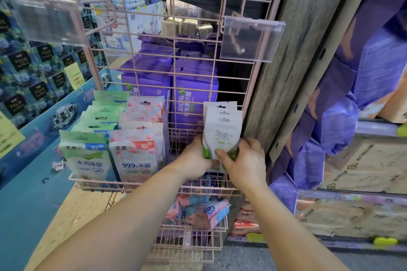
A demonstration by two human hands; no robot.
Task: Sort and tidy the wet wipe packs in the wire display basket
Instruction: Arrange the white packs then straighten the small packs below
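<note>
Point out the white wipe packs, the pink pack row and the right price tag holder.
white wipe packs (222,130): head view, front pack face
pink pack row (134,156): head view, front pack
right price tag holder (251,39): head view, clear panel

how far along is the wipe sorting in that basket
Done: the green packs and pink packs stand in neat rows on the basket's left. In hand: left hand and right hand both grip the white packs. Left: seating that stack and filling the gap between.
</note>
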